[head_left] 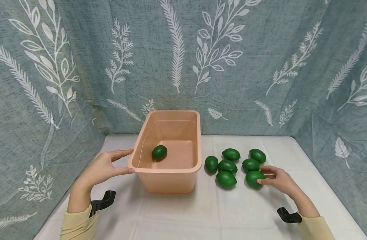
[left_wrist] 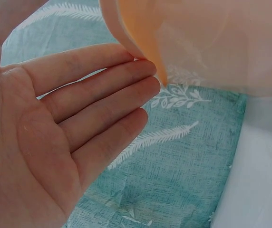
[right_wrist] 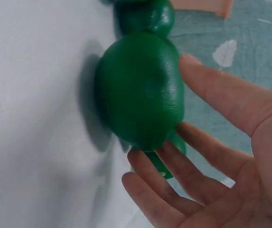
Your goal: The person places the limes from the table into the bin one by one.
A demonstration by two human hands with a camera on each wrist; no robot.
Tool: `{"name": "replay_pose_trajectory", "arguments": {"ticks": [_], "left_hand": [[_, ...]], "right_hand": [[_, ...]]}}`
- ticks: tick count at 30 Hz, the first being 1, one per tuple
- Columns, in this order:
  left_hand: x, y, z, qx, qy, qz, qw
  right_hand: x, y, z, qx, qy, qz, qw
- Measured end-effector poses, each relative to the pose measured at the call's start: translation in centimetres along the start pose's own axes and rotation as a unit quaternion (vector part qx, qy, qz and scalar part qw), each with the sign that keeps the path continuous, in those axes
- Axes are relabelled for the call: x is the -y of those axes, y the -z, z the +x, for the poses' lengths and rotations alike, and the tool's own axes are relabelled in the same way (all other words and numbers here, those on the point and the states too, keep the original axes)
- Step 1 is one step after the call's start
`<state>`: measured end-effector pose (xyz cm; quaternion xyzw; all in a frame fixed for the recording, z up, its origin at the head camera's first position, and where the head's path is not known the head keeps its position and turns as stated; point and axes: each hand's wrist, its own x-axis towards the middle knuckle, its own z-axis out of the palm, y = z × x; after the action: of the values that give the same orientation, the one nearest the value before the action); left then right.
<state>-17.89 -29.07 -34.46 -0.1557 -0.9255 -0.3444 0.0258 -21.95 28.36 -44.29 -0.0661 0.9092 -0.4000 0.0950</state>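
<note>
Touches a peach plastic bin [head_left: 171,181], one lime [head_left: 159,152] inside, with the left hand [head_left: 103,166] nearly straight-fingered — and, with the right hand [head_left: 276,180] loosely spread, touches a second lime [head_left: 251,180] on the desk [head_left: 183,218], more limes [head_left: 250,165] just behind.

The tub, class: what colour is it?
The tub is peach-pink, clearest in the head view.

Limes [head_left: 226,180]: 8 total. 1 in the bin [head_left: 169,182], 7 on the table [head_left: 207,213]: 4 nearer the bin, 3 farther right. Bins: 1. Tables: 1. Hands: left hand [head_left: 103,166], right hand [head_left: 277,180], so 2. Sleeves [head_left: 78,225]: 2.
</note>
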Motion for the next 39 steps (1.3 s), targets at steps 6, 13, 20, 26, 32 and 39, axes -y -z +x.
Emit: {"name": "replay_pose_trajectory", "arguments": {"ticks": [6, 13, 20, 26, 32, 39], "left_hand": [[0.0, 0.0, 0.0, -0.003, 0.003, 0.0, 1.0], [0.1, 0.0, 0.0, 0.0, 0.008, -0.005, 1.0], [0.2, 0.0, 0.0, 0.001, 0.007, -0.007, 0.9999], [0.3, 0.0, 0.0, 0.0, 0.004, -0.006, 1.0], [0.5, -0.1, 0.1, -0.001, 0.007, -0.006, 1.0], [0.5, -0.1, 0.0, 0.004, 0.003, -0.017, 0.9998]], "right_hand": [[-0.1, -0.6, 0.1, 0.013, -0.008, 0.005, 1.0], [-0.1, -1.1, 0.5, 0.013, -0.012, 0.002, 1.0], [-0.3, -1.4, 0.7, 0.001, -0.018, -0.02, 1.0], [-0.2, -1.4, 0.8, 0.007, -0.044, -0.033, 0.998], [-0.2, -1.4, 0.8, 0.013, -0.065, -0.036, 0.997], [0.2, -1.5, 0.5, 0.012, -0.067, -0.034, 0.997]]}}
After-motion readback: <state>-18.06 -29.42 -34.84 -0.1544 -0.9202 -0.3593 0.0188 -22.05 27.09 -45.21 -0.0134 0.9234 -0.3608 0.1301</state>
